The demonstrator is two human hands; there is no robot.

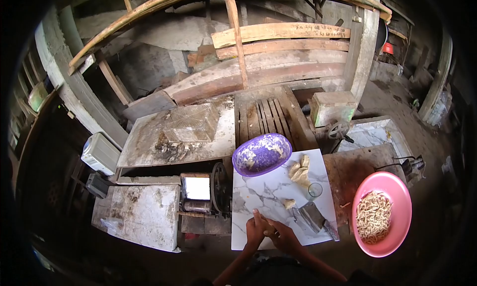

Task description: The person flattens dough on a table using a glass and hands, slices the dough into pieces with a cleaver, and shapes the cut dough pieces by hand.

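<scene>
My left hand (255, 231) and my right hand (284, 236) meet over the near edge of the white marble-patterned board (263, 191). The fingers of both are closed together, the left thumb pointing up. A pale bit shows between them, too small to make out. A cleaver (313, 216) lies flat to the right of my hands, its handle toward the near right corner. Beyond it are a small lump of dough (289, 203), a drinking glass (315, 190) and a larger folded piece of dough (299, 172). The purple basin (248, 167), smeared with dough, sits at the board's far left corner.
A pink basin (406, 206) with many short dough strips (373, 217) stands at the right. Left of the board is a machine with a dark wheel (218, 186). Behind are a slatted wooden table (271, 118) and a metal box with a handwheel (339, 131).
</scene>
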